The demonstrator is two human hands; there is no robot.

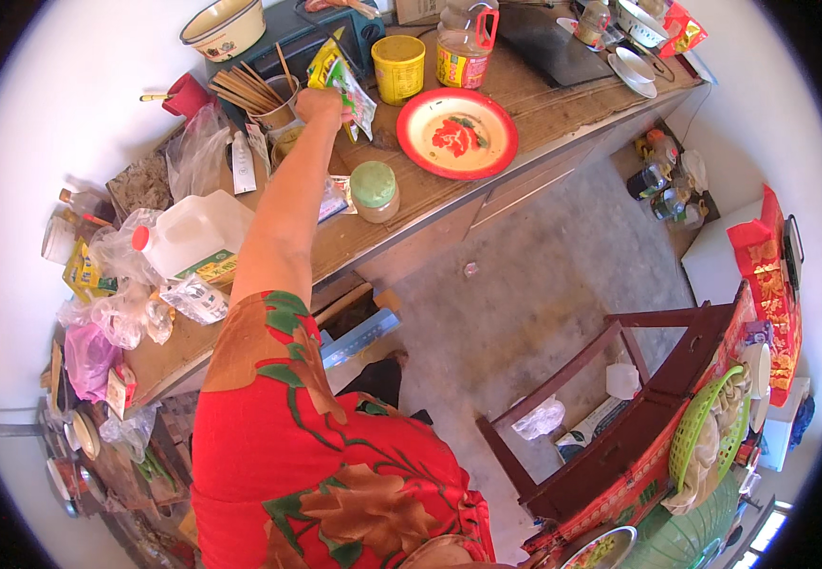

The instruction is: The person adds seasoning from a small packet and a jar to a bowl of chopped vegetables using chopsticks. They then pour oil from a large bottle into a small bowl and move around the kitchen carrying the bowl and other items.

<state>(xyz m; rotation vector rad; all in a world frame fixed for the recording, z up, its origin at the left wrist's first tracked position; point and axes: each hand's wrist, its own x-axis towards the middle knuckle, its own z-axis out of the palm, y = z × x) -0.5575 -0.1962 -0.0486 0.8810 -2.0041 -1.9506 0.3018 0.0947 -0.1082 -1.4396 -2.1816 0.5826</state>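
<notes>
My left hand [321, 106] reaches out over the far counter, its fingers closed on a green-and-white plastic packet [360, 106]. A yellow packet [325, 59] stands up right behind it, close to the fingers; I cannot tell whether the hand holds that one too. Left of the hand is a container of wooden chopsticks [248, 89]. To its right stand a yellow tub [398, 71] and a red-rimmed enamel plate [415, 119] with a flower in its middle. Nearer, a glass jar with a green lid [374, 188] sits at the counter's edge. My right hand does not show.
A white plastic jug [197, 232] and crumpled bags crowd the counter's left end. A large oil bottle [465, 43] and a dark board [555, 45] stand farther right. A dark red wooden frame [577, 375] and a green basket [691, 422] are at my right.
</notes>
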